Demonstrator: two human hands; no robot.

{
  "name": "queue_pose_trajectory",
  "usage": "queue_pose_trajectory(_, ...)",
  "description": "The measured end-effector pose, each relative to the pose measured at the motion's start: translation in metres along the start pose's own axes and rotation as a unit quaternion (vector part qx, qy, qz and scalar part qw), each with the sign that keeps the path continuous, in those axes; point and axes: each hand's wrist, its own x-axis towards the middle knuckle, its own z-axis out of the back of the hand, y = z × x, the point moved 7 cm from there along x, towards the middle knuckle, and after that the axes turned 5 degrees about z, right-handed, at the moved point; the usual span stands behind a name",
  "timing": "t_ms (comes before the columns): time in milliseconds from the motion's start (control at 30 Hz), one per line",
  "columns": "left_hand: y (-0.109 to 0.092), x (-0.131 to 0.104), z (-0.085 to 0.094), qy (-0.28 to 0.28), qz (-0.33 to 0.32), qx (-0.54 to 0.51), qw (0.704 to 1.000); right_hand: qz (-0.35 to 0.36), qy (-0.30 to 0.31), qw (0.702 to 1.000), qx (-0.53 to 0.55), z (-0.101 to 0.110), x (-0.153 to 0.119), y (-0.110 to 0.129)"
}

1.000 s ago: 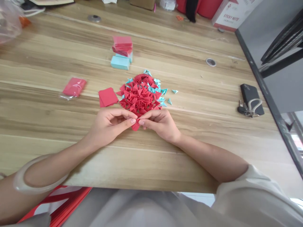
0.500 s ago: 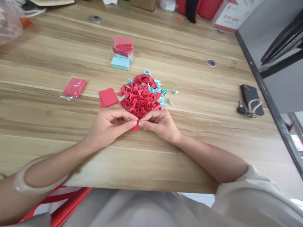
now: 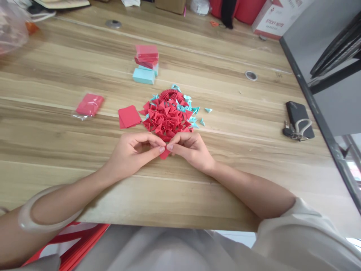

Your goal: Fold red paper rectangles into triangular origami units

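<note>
Between my two hands is a small piece of red paper point(image 3: 164, 154), its lower corner showing below the fingertips. My left hand point(image 3: 135, 152) pinches it from the left with thumb and forefinger. From the right, my right hand point(image 3: 193, 150) pinches the same piece, thumb on the near side. Most of the paper is hidden by the fingers. Just beyond my fingertips lies a heap of folded red paper triangles point(image 3: 166, 114), with light blue folded triangles point(image 3: 195, 110) along its right and far sides. A ring of joined red pieces point(image 3: 171, 95) sits at the heap's far end.
Left of the heap lie loose red paper sheets point(image 3: 129, 117) and a wrapped red paper pack point(image 3: 90, 104). Farther back are stacked red packs point(image 3: 147, 52) and a blue paper block point(image 3: 143, 75). A black case point(image 3: 300, 116) with keys lies right; a sticky-note box point(image 3: 272, 19) stands behind.
My fingers have shifted very slightly on the red paper, and the right thumb has tilted up a little. The heap and the other papers lie as before.
</note>
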Motion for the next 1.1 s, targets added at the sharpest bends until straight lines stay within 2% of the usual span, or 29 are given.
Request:
queue_pose_trajectory(100, 0.0056, 0.0021, 0.0024, -0.019, 0.044, -0.021, 0.999, 0.0, 0.004, 1.0, 0.005, -0.0004, 0.0003, 0.0007)
queue_pose_trajectory(233, 0.0069, 0.0041, 0.0045, -0.035, 0.061, -0.037, 0.997, 0.012, 0.007, 1.0, 0.018, -0.0009, 0.0007, 0.001)
queue_pose_trajectory(1100, 0.0078, 0.0041, 0.0016, 0.002, 0.061, -0.017, 0.998, 0.011, -0.004, 1.0, 0.01, 0.0005, 0.0015, -0.0036)
